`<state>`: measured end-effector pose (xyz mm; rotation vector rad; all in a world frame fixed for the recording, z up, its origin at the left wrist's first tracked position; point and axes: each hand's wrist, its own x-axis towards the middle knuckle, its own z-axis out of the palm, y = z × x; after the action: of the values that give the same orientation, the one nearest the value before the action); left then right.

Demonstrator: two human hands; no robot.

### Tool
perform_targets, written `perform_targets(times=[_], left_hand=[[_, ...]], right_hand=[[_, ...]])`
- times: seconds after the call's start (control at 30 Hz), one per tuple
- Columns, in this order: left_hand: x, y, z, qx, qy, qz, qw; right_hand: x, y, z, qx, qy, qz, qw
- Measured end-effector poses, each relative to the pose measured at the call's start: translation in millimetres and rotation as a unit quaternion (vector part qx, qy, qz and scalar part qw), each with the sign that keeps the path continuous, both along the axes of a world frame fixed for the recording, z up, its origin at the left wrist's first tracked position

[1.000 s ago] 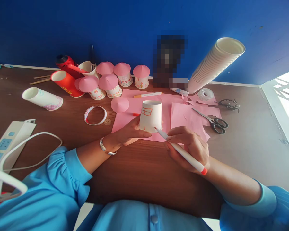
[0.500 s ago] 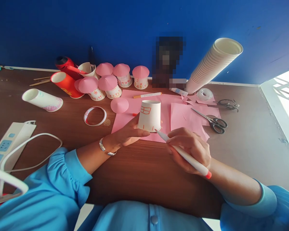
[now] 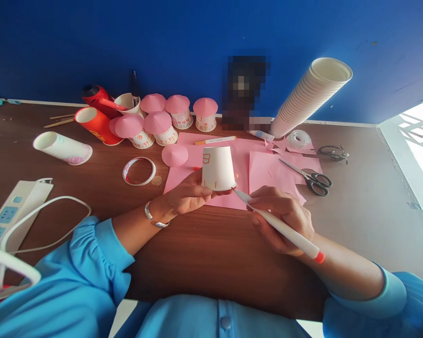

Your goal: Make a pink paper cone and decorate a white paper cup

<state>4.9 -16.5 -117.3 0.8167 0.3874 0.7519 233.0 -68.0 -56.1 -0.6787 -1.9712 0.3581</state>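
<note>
My left hand [image 3: 188, 192] grips a white paper cup [image 3: 219, 168] that is upside down, its rim at the bottom. A red window outline shows at the cup's left side, and short red strokes stand along its lower edge. Between the fingers of my right hand [image 3: 285, 218] is a white marker [image 3: 280, 224] with a red end. The marker's tip is at the cup's lower right rim; whether it touches cannot be made out. Beneath the cup lies pink paper [image 3: 229, 199]. A pink paper cone [image 3: 175, 155] rests just left of it.
Several decorated cups with pink cone tops [image 3: 158, 123] stand at the back left. A tall stack of cups [image 3: 312, 98] leans at the back right. Scissors [image 3: 312, 180] and clear tape [image 3: 299, 138] lie to the right. A tape ring [image 3: 139, 171] and a power strip [image 3: 16, 211] are left.
The cup has turned in my left hand, so the window and red strokes have shifted left. My right hand with the marker has moved slightly right.
</note>
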Motion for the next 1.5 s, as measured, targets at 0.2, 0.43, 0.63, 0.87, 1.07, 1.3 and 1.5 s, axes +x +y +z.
perform_targets(times=[0.2, 0.43, 0.63, 0.87, 1.07, 1.3, 1.5], left_hand=[[0.3, -1.6, 4.6, 0.006, -0.009, -0.015, 1.0], [-0.8, -1.7, 0.7, -0.003, -0.006, -0.026, 1.0], [-1.1, -0.3, -1.4, 0.006, -0.014, -0.035, 0.999], [-0.8, -0.8, -0.8, 0.007, -0.002, -0.039, 0.999], [-0.5, -1.1, 0.0, 0.01, -0.018, -0.045, 0.999], [-0.9, -2.6, 3.8, -0.007, 0.008, -0.024, 1.0], [-1.2, -2.1, 0.9, 0.008, 0.019, -0.029, 0.999]], right_hand=[[-0.2, -0.1, -0.8, 0.002, 0.005, -0.004, 1.0], [-1.8, -1.4, -1.6, -0.007, 0.012, -0.009, 1.0], [-1.7, -1.7, -1.3, -0.008, 0.004, -0.017, 1.0], [-1.5, -1.6, -0.5, -0.008, -0.004, -0.015, 1.0], [-1.4, -2.6, -0.4, -0.016, -0.019, -0.026, 0.999], [-4.4, -4.1, -1.5, -0.024, -0.014, -0.022, 0.999], [-1.9, -3.4, 2.1, -0.007, -0.013, -0.006, 1.0]])
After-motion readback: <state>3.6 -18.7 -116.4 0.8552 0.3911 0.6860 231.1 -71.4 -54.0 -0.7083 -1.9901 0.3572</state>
